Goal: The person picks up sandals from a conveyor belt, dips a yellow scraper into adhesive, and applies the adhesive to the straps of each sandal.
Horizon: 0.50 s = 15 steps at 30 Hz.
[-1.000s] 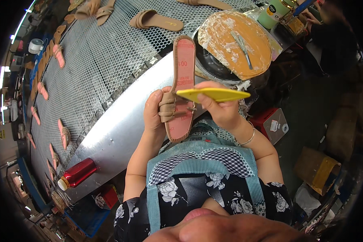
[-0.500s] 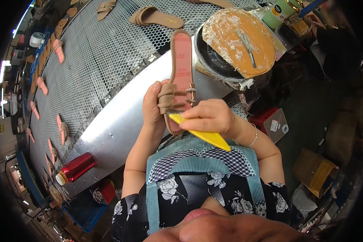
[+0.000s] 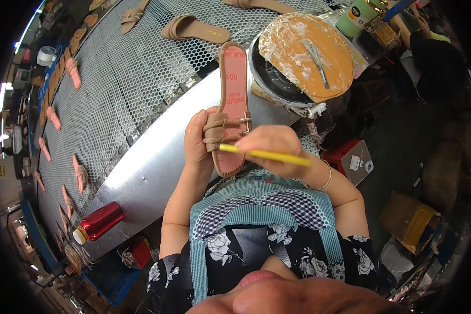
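Observation:
My left hand [image 3: 195,138] grips a tan slide sandal [image 3: 235,78] by its strap side, fingers wrapped behind it. The sandal is held upright, toe end away from me, with its pink, red-printed bottom layer facing up. Padded strap ends [image 3: 214,132] fold over its left edge, and thin buckled straps cross on the right. My right hand [image 3: 272,144] pinches a flat yellow-handled brush [image 3: 282,156], slightly blurred. The brush's left end is over the strap edge at the sandal's lower half; whether it touches cannot be made out.
A mesh conveyor [image 3: 136,68] carries several sandals, including a tan one [image 3: 204,31]. Right of the held sandal, an orange-coated round board [image 3: 337,63] bearing a metal tool covers part of a black pan [image 3: 277,78]. A red bottle [image 3: 102,221] lies on the metal ledge. Another person's hand [image 3: 418,23] is far right.
The yellow handle has turned from steeply slanted and broad-side to nearly level and edge-on, my right hand rotating with it. The held sandal shifted slightly down. Conveyor sandals moved a little left.

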Available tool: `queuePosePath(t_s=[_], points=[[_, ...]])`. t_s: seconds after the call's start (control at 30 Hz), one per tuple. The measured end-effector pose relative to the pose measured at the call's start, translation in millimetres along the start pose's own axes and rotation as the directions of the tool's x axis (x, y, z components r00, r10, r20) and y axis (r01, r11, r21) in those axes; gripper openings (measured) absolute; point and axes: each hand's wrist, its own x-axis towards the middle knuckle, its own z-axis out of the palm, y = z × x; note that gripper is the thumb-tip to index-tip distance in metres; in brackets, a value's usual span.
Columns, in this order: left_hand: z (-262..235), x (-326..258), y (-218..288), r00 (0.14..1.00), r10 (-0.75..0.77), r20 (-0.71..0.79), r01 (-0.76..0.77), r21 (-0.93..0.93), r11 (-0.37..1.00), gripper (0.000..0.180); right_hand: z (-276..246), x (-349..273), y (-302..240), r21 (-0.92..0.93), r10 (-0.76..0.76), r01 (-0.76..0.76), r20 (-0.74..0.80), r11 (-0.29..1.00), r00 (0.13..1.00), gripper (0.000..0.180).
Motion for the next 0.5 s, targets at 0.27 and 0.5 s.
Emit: queuePosePath(t_s=[0.27,0.5], points=[[5,-4,1,0.988,-0.023,0.155,0.022,0.006,1.0,0.039,-10,1,7,0.513,0.665,-0.521,-0.14,0.682,0.733,0.018],[-23,10,-14,0.992,0.115,0.052,-0.123,0.185,0.975,0.038,-12,3,8,-0.042,0.104,-0.107,-0.058,0.993,0.993,0.017]])
